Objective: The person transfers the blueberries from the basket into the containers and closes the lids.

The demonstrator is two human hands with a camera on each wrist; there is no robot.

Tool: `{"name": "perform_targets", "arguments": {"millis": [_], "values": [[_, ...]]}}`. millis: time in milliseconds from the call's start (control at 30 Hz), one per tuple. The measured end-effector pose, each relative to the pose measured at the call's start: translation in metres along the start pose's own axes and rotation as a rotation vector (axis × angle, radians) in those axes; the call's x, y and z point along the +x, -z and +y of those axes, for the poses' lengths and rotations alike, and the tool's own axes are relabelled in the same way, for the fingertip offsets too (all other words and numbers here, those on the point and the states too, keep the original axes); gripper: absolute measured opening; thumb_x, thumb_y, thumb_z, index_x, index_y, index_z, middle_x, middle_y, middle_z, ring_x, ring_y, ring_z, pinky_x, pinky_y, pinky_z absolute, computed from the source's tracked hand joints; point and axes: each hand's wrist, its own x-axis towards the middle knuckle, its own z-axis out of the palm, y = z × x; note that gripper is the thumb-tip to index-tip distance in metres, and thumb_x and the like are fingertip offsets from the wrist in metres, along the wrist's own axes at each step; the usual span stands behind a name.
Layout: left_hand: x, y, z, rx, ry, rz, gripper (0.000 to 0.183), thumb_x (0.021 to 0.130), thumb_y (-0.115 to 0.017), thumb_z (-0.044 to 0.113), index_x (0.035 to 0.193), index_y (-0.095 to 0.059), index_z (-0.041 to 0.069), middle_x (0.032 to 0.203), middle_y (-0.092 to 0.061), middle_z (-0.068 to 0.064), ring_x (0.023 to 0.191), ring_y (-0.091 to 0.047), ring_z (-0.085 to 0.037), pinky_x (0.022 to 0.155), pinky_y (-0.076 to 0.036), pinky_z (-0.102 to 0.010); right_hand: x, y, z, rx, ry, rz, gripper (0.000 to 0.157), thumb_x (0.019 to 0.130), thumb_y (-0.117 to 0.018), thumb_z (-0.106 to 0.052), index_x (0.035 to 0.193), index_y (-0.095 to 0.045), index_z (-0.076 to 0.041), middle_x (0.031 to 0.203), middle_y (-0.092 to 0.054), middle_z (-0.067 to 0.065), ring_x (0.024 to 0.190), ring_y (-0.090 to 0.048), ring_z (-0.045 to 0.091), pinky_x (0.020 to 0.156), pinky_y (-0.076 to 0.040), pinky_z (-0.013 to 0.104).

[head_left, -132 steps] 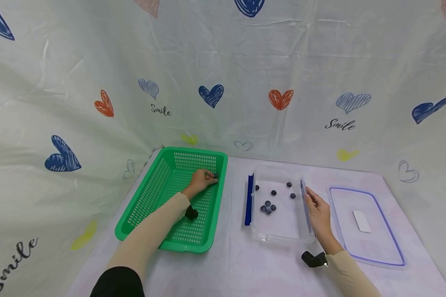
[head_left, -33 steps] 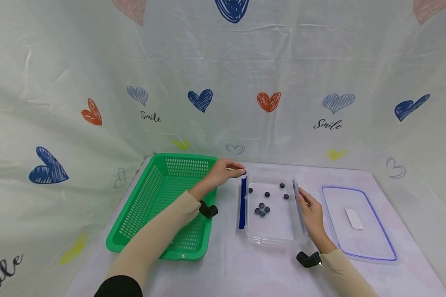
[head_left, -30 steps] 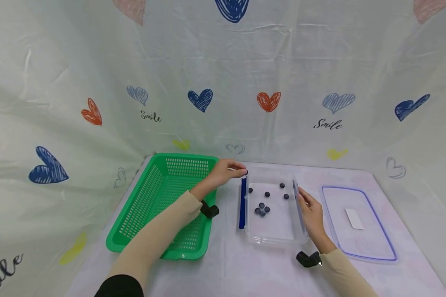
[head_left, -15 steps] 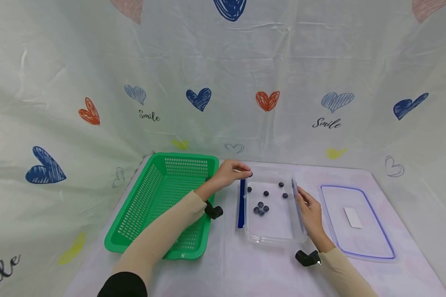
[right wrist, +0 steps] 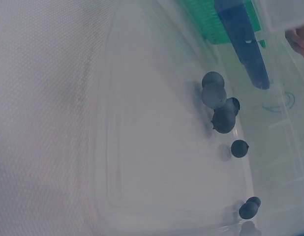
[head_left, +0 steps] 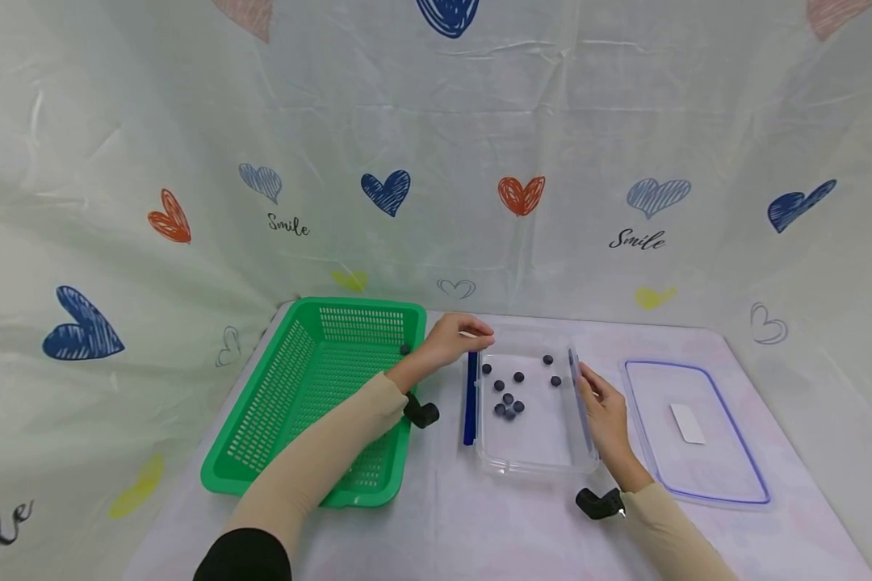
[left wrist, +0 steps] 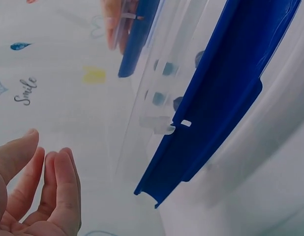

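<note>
Several blueberries (head_left: 519, 377) lie in a clear plastic box (head_left: 538, 468), some clustered near its middle left. My left hand (head_left: 452, 339) is above the box's back left corner; in the left wrist view its thumb and fingers (left wrist: 66, 191) are apart with nothing between them. My right hand (head_left: 609, 415) holds the box's right side at the raised latch flap (head_left: 581, 395). On the left side the blue latch flap (head_left: 471, 399) hangs outward. Another blueberry (head_left: 404, 349) is in the green basket (head_left: 396, 492), near its right back corner, partly beside my left wrist.
The green basket stands left of the box, under my left forearm. A clear lid with a blue seal (head_left: 730, 432) lies flat to the right, with a white rectangular piece (head_left: 687, 424) on it. A heart-printed sheet (head_left: 436, 161) hangs behind the table.
From the basket my left hand has moved right with a blueberry and let it go; that berry now lies in the box's left part. My right hand has stayed on the box.
</note>
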Motion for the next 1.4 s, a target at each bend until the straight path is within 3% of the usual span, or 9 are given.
{"name": "perform_targets", "arguments": {"millis": [267,667,1000,1267,1400], "values": [[-0.001,0.011,0.001,-0.016,-0.02,0.017,0.02,0.093,-0.074,0.018,0.108,-0.074,0.005,0.103,-0.072,-0.005,0.091,-0.069,-0.016,0.083,-0.057,-0.028,0.016,-0.004,0.034,0.007,0.032,0.031,0.043,0.106,-0.053,-0.02,0.144,-0.051,0.0,0.144,-0.052,0.019,0.1,-0.052,0.003,0.078,-0.042,0.004],[-0.01,0.03,-0.004,-0.106,-0.053,0.027,0.023,0.096,-0.068,0.011,0.116,-0.07,-0.001,0.113,-0.069,-0.014,0.097,-0.07,-0.024,0.086,-0.057,-0.033,0.01,-0.001,0.036,-0.021,0.019,0.034,0.045,0.106,-0.052,-0.023,0.145,-0.051,-0.001,0.145,-0.05,0.019,0.098,-0.049,-0.005,0.077,-0.041,0.002],[-0.018,0.055,-0.009,-0.113,-0.067,0.096,0.024,0.098,-0.067,0.012,0.117,-0.069,-0.002,0.114,-0.068,-0.015,0.1,-0.068,-0.027,0.086,-0.057,-0.033,0.011,-0.003,0.032,-0.012,0.042,0.048,0.042,0.105,-0.054,-0.02,0.142,-0.053,0.0,0.142,-0.053,0.019,0.093,-0.05,-0.008,0.076,-0.042,0.003],[-0.023,0.074,-0.026,-0.104,-0.073,0.153,0.024,0.097,-0.068,0.011,0.118,-0.068,0.0,0.117,-0.067,-0.015,0.104,-0.065,-0.03,0.092,-0.054,-0.043,0.013,-0.003,0.037,-0.031,0.032,0.053,0.042,0.105,-0.054,-0.021,0.143,-0.053,-0.002,0.141,-0.054,0.019,0.093,-0.049,-0.006,0.074,-0.041,0.004],[-0.024,0.082,-0.035,-0.073,-0.082,0.18,0.025,0.096,-0.069,0.011,0.119,-0.068,0.0,0.119,-0.067,-0.014,0.109,-0.063,-0.03,0.094,-0.052,-0.041,0.013,-0.003,0.037,-0.019,0.043,0.061,0.041,0.105,-0.055,-0.02,0.142,-0.054,-0.002,0.14,-0.056,0.018,0.091,-0.05,-0.007,0.074,-0.041,0.004]]}}
